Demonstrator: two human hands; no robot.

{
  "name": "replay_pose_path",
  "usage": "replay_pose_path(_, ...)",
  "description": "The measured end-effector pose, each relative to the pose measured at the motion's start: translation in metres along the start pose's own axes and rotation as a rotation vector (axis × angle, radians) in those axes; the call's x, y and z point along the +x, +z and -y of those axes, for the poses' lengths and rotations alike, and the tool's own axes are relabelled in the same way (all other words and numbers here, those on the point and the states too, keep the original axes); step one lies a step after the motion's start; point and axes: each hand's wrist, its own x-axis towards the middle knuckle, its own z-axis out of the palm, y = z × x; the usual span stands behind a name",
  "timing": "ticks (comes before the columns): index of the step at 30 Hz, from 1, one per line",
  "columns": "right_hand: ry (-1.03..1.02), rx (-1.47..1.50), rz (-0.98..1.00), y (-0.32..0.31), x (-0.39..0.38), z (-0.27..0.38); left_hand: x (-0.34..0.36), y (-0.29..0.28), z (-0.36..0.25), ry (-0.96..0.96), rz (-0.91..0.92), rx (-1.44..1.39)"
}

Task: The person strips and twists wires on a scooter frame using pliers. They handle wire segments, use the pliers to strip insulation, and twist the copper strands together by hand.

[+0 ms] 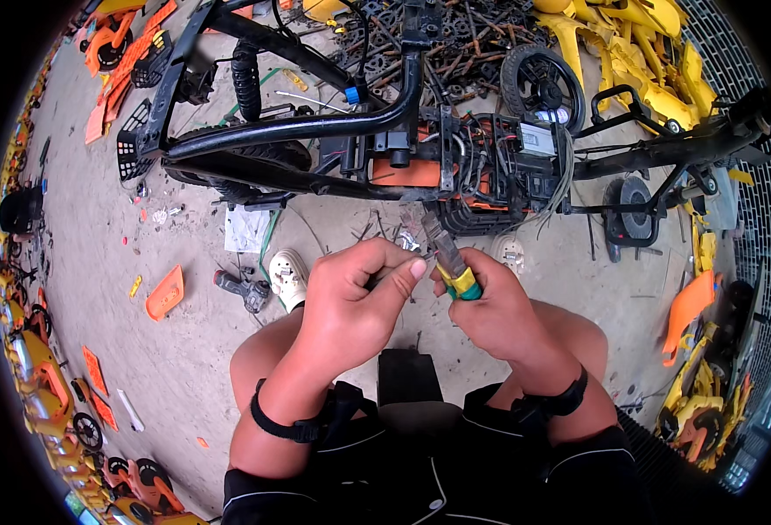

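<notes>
Both hands meet in front of my knees, just short of a stripped black scooter frame (pixel 298 127). My right hand (pixel 499 306) is wrapped round the yellow and green handles of metal pliers (pixel 440 238), whose jaws point away from me. Thumb and fingers of my left hand (pixel 350 293) are pinched together close beside the pliers; what lies between them is too small to make out. Beyond the pliers' tip, the frame's middle holds tangled wires, orange panels and a silver box (pixel 538 138). A bundle of grey cables (pixel 565 184) hangs at its right.
A cordless drill (pixel 247 291) and an orange plastic piece (pixel 165 293) lie on the concrete floor at left, near a white sheet (pixel 247 229). Behind the frame are a heap of rusty metal parts (pixel 455 39), a black wheel (pixel 543 87) and yellow body panels (pixel 648 52).
</notes>
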Motion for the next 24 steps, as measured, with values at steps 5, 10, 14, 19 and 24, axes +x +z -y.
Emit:
replay_pose_path(5,0.025,0.001,-0.013,0.000,-0.005,0.000,-0.003,-0.001,-0.001,0.017,0.024,0.021)
replay_pose_path(10,-0.002,0.044,-0.039,0.002,-0.008,-0.003,-0.005,0.005,0.004,0.053,0.009,-0.005)
replay_pose_path(14,0.048,0.070,-0.059,0.001,-0.012,-0.006,-0.005,0.006,0.004,0.063,0.016,0.007)
replay_pose_path(19,-0.008,0.080,-0.085,0.000,-0.012,-0.015,-0.007,0.009,0.005,0.075,-0.010,0.041)
replay_pose_path(24,-0.008,0.040,-0.097,-0.001,-0.014,-0.017,-0.007,0.009,0.007,0.078,-0.010,0.049)
